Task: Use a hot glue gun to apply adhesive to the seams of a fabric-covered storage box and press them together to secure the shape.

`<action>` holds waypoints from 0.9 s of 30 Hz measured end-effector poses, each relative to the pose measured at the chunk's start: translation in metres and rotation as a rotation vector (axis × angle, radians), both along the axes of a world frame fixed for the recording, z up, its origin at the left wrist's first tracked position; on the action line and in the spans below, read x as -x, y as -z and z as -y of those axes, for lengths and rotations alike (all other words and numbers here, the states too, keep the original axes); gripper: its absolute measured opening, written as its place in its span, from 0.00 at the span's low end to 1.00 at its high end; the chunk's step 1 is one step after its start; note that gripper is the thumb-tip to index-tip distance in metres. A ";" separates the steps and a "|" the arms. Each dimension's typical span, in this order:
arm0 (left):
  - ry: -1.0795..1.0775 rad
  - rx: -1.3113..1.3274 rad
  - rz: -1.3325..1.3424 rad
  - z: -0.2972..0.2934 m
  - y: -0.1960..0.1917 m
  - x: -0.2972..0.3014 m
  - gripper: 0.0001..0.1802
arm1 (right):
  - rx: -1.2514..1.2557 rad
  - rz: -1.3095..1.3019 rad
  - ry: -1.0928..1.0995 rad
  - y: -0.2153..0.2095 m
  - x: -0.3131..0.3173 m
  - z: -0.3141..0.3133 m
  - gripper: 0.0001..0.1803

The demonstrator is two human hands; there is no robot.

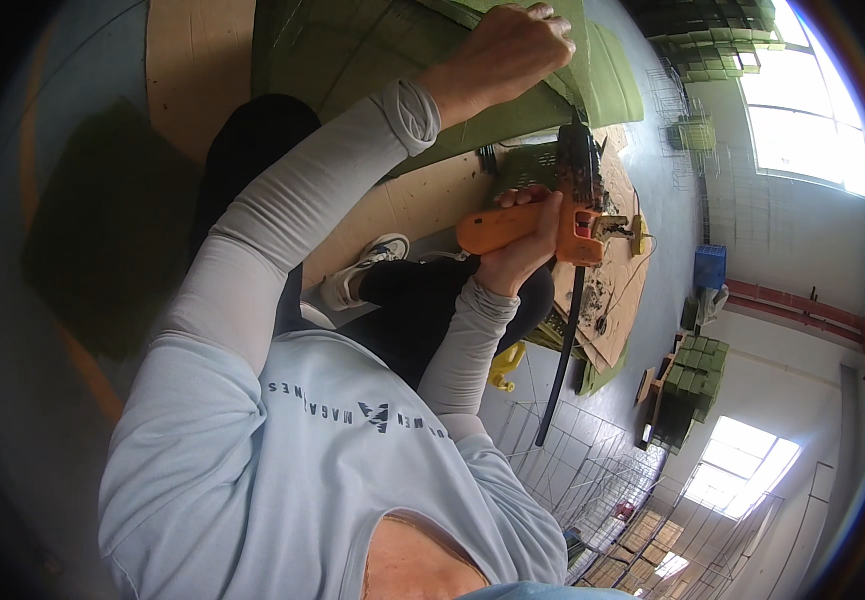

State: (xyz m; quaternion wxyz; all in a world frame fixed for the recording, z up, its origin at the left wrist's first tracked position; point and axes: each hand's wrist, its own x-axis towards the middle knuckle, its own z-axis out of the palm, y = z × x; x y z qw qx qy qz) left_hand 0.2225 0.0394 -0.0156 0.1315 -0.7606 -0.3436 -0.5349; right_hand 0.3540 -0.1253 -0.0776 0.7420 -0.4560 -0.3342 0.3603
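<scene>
— What does the person's right hand [525, 236] hold?

— An orange pneumatic staple gun [563, 205]; the fingers are wrapped tight around its handle. The dark nose of the tool points up toward the edge of a green fabric-covered panel [373, 50], and a black air hose [563, 345] hangs down from the grip.

— And the left hand [513, 50]?

— It is clenched on the upper edge of the green panel, knuckles up, fingers curled over the fabric, above the tool.

— Where does the panel lie?

— On a plywood board [193, 60] in front of the person's knees, with one white sneaker [363, 268] just below it.

— Anything else nearby?

— A green plastic crate [523, 170] behind the gun, and wire racks [593, 460] lower right.
</scene>
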 end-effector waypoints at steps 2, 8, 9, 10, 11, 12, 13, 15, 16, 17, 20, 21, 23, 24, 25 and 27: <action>-0.014 0.000 -0.008 -0.001 0.002 0.000 0.10 | 0.010 -0.003 0.010 0.000 -0.006 -0.001 0.15; 0.014 0.007 0.002 -0.001 0.002 0.001 0.08 | 0.047 -0.023 0.049 -0.009 -0.018 0.000 0.16; 0.009 -0.029 0.024 0.000 0.002 0.000 0.08 | 0.061 -0.015 0.064 -0.011 -0.018 0.000 0.16; 0.002 -0.065 0.046 0.000 0.001 0.001 0.08 | 0.076 -0.008 0.076 -0.013 -0.018 0.000 0.16; -0.002 -0.059 0.048 0.001 0.000 0.002 0.08 | 0.083 -0.005 0.073 -0.012 -0.019 -0.001 0.16; 0.028 -0.028 0.043 0.002 0.000 0.004 0.08 | 0.075 -0.004 0.070 -0.011 -0.020 -0.001 0.16; 0.058 0.000 0.038 0.002 0.000 0.004 0.09 | 0.065 -0.004 0.067 -0.011 -0.020 -0.002 0.16; 0.051 0.031 0.030 0.000 0.001 0.004 0.09 | 0.069 -0.017 0.044 -0.011 -0.019 -0.001 0.16; 0.053 0.056 0.020 0.000 0.000 0.003 0.10 | 0.068 -0.034 0.031 -0.012 -0.019 0.000 0.16; 0.056 0.058 0.022 0.000 0.001 0.002 0.10 | 0.070 -0.032 0.033 -0.013 -0.019 0.001 0.16; 0.023 0.009 0.044 0.001 0.001 0.001 0.09 | 0.064 -0.007 0.026 -0.012 -0.017 0.000 0.16; 0.005 0.045 0.002 0.001 0.000 0.002 0.09 | 0.066 -0.004 0.031 -0.012 -0.017 0.000 0.14; -0.008 0.081 -0.040 0.003 -0.001 0.002 0.08 | 0.068 0.000 0.040 -0.013 -0.017 -0.001 0.11; 0.021 0.030 0.012 0.004 0.000 0.002 0.08 | 0.073 0.013 0.059 -0.015 -0.017 -0.001 0.14; 0.045 -0.022 0.063 0.004 0.000 0.003 0.07 | 0.077 0.025 0.074 -0.016 -0.015 -0.002 0.17; 0.018 -0.019 0.058 0.000 0.001 0.001 0.08 | 0.077 0.025 0.063 -0.016 -0.014 -0.001 0.17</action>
